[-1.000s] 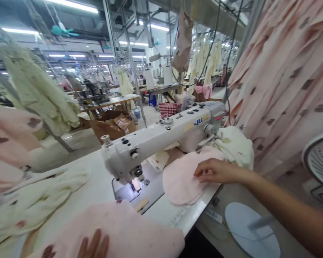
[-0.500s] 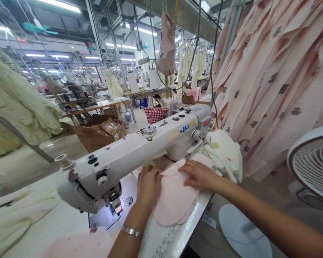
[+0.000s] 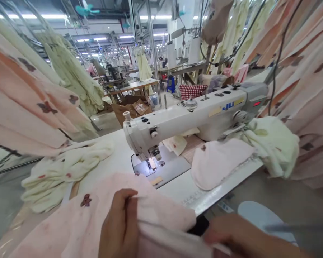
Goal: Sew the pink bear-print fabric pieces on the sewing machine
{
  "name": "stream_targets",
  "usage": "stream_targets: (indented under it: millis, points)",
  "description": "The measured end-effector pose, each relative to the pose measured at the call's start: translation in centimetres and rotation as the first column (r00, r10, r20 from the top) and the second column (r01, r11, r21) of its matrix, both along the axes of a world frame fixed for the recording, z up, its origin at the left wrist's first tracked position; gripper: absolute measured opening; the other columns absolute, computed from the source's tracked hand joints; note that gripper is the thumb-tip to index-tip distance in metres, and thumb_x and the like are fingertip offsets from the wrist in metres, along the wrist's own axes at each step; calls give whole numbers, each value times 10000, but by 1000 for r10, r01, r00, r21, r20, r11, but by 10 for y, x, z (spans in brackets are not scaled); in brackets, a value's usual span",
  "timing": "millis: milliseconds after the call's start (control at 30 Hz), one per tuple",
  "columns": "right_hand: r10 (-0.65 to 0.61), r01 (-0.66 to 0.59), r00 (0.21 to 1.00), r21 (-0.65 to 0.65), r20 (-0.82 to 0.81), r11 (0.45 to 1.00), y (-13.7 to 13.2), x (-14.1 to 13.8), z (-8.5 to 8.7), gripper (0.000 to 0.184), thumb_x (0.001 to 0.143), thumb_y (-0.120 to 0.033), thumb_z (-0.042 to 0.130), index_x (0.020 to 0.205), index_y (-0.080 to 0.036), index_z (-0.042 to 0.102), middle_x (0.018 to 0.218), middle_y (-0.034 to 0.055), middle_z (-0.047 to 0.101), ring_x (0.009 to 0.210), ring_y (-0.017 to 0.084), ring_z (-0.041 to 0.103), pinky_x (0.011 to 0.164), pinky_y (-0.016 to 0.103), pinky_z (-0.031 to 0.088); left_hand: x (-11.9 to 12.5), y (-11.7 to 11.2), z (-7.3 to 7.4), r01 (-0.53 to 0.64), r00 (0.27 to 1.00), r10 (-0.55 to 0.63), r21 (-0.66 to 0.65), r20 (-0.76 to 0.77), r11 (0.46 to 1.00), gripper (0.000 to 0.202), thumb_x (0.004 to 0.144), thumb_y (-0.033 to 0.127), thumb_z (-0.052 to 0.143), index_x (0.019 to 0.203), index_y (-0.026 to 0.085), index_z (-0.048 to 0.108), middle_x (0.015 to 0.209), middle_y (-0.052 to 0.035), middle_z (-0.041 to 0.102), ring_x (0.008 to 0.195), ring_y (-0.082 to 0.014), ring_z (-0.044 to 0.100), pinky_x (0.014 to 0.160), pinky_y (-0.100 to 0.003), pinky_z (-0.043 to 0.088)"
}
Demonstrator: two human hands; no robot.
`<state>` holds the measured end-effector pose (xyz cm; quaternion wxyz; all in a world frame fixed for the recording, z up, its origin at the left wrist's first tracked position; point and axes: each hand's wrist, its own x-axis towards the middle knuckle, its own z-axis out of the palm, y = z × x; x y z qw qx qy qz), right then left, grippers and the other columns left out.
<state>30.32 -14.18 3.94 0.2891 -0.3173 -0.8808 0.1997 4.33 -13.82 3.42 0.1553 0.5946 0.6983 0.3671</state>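
Pink cloth (image 3: pixel 102 215) (both hands gripping) before sewing machine (image 3: pixel 193 118).

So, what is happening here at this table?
A person sits at a sewing machine in a garment workshop. Both hands grip a pink cloth at the near table edge: the left hand pinches a fold, the right hand, blurred, holds its lower edge. Nothing lies under the needle. A pink piece lies right of the needle, with cream cloth beside it.
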Motion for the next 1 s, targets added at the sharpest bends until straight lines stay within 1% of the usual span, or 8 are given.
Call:
stream_targets:
  millis: [100,167,233,333,467,667,800,1000]
  points:
    - [221,-221,975,-117,-11,968,-5,-44,-22,181,862,-135,452,952,-215,588,847,35,671,889,130,615,750,198,479,-24,30,-12,64,938,-112,-154,-329,986,202,903,273,295,883,227,491,885,-34,582,866,-207,536,739,-333,412]
    - [202,-203,979,-19,-33,979,8,-61,-44,217,812,-84,435,912,-202,587,838,51,659,957,164,585,784,268,456,-31,56,-25,107,896,-197,-236,-397,966,216,882,197,288,798,213,486,850,-48,577,857,-222,531,710,-337,401]
    - [145,-139,988,97,-56,986,23,-67,-64,211,771,-54,427,838,-197,567,785,44,633,846,169,578,711,295,433,-35,75,-35,124,889,-224,-263,-398,957,206,860,161,316,749,209,482,826,-47,571,836,-222,530,679,-327,392]
    - [57,-43,995,170,-78,985,37,-63,-79,212,722,-26,445,807,-189,552,867,60,617,768,167,525,657,300,405,-40,85,-42,131,885,-240,-280,-400,951,182,841,132,348,770,210,496,841,-36,570,834,-209,531,669,-311,386]
    - [94,-88,995,178,-24,980,42,-57,-71,225,738,-53,493,904,-181,576,1089,90,623,873,198,510,727,341,434,-45,86,-46,136,884,-237,-263,-403,955,197,865,153,341,774,206,507,840,-35,571,830,-201,530,664,-308,392]
    - [102,-104,995,219,22,970,47,-57,-63,219,755,-93,500,925,-186,601,975,69,694,799,195,536,663,333,450,-47,90,-55,184,868,-235,-156,-438,971,234,882,182,342,772,190,548,853,-53,575,832,-206,522,683,-327,425]
    - [114,-121,992,195,49,973,47,-57,-66,220,744,-89,509,921,-179,605,1017,74,687,786,204,531,636,344,437,-46,86,-57,296,813,-318,-124,-488,947,292,829,87,351,779,192,619,873,-60,621,848,-218,537,764,-376,441]
    - [202,-225,970,182,135,957,49,-47,-61,193,783,-140,517,956,-173,597,1018,80,684,786,196,531,633,331,420,-43,62,-67,421,704,-366,-58,-608,905,368,872,280,431,1194,143,543,1229,-127,568,1128,-289,504,930,-497,416]
